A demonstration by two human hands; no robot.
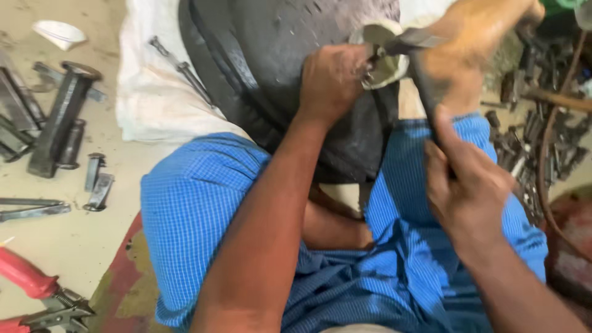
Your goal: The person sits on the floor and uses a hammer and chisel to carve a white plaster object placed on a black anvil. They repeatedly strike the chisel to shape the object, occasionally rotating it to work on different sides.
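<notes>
Our left hand (333, 80) clamps a pale metal part (385, 61) against the black tyre (290, 55) on our lap; our right hand (468, 185) grips a dark hammer (419, 61) on it. The part is not yet free.

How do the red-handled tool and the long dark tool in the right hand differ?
The red-handled tool lies untouched on the floor at lower left; the dark tool is gripped in the right hand. One has bright red handles, the other is plain dark metal. One lies flat; the other points up toward the tyre. Both are hand tools.
</notes>
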